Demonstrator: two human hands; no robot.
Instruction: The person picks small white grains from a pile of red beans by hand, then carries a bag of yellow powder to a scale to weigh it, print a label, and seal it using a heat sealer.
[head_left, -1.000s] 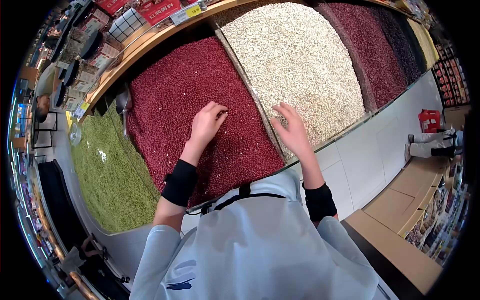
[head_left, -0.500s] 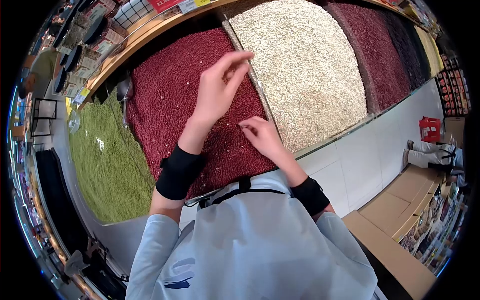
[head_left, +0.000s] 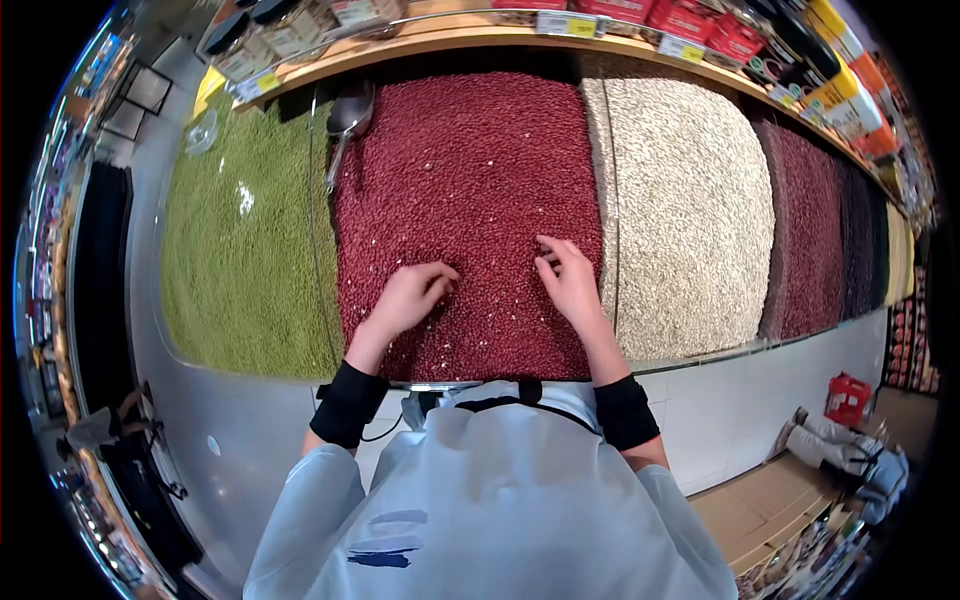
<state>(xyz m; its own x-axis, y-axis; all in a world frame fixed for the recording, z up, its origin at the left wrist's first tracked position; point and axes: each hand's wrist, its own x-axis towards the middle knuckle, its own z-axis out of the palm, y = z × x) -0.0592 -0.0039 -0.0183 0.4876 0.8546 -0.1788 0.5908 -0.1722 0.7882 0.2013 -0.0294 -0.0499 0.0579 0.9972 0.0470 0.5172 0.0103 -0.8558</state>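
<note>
A large bin of dark red beans (head_left: 460, 130) lies before me, with small pale specks scattered among them. My left hand (head_left: 406, 300) is low over the left front part of the beans, fingers curved and thumb apart from them, with nothing visible between. Over the right side of the same bin, my right hand (head_left: 570, 284) has its thumb and forefinger apart, tips at or just above the beans. Whether the fingertips touch the beans is hard to tell. A metal scoop (head_left: 348, 118) rests at the bin's back left corner.
Green beans (head_left: 240, 270) fill the bin at left, with a clear round dish (head_left: 201, 132) at its back. Pale flat grains (head_left: 690, 220) lie to the right past a clear divider (head_left: 612, 220). A wooden shelf (head_left: 450, 38) with packages runs behind. A person (head_left: 850, 455) is at far right.
My left hand has come down from beside the divider to the front left of the red beans. My right hand stays over the beans' right side. The view has turned.
</note>
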